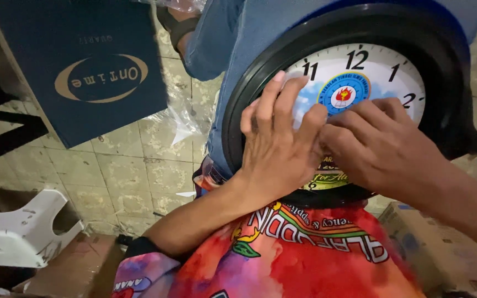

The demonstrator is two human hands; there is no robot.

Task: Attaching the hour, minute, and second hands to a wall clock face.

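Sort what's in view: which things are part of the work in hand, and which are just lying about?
In hand: round black wall clock, left hand and right hand, both pressed on its white face.

Lying about: dark blue box, white plastic stool, clear plastic wrap, cardboard boxes.

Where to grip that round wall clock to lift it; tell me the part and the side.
Judging by its shape, take the wall clock by its thick black rim, one hand from each side. The left hand and right hand press flat on the white face, which offers no edge.
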